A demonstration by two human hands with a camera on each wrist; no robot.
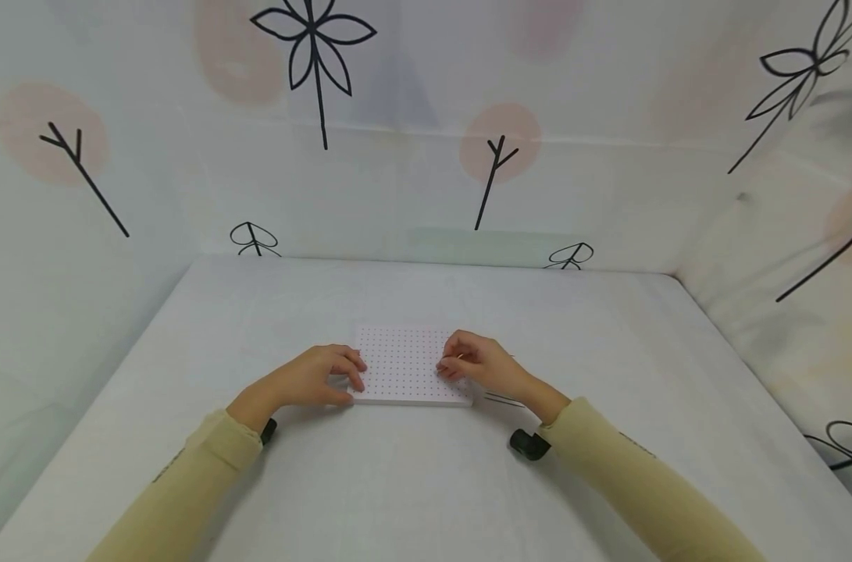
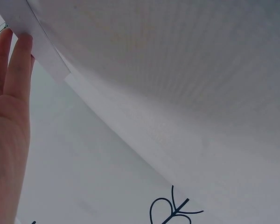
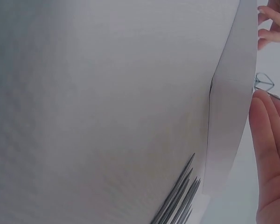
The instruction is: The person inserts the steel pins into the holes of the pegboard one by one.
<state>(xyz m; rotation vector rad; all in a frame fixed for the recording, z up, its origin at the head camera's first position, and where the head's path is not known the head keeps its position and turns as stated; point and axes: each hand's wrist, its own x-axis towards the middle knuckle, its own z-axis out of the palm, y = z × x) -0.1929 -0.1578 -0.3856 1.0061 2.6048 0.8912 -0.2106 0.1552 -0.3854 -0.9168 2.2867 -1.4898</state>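
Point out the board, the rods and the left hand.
Board (image 1: 401, 363): head view, middle of its dotted top face.
Rods (image 3: 175, 196): right wrist view, on the dark shafts below their tips.
Left hand (image 1: 313, 376): head view, on the back of the hand.

Smooth, matt board (image 1: 404, 365); dark, metallic-looking rods (image 3: 176, 193); matt cloth sleeves (image 1: 632, 472)

White dotted board (image 1: 402, 363); flat; slim dark pointed rods (image 3: 177, 196); beside board
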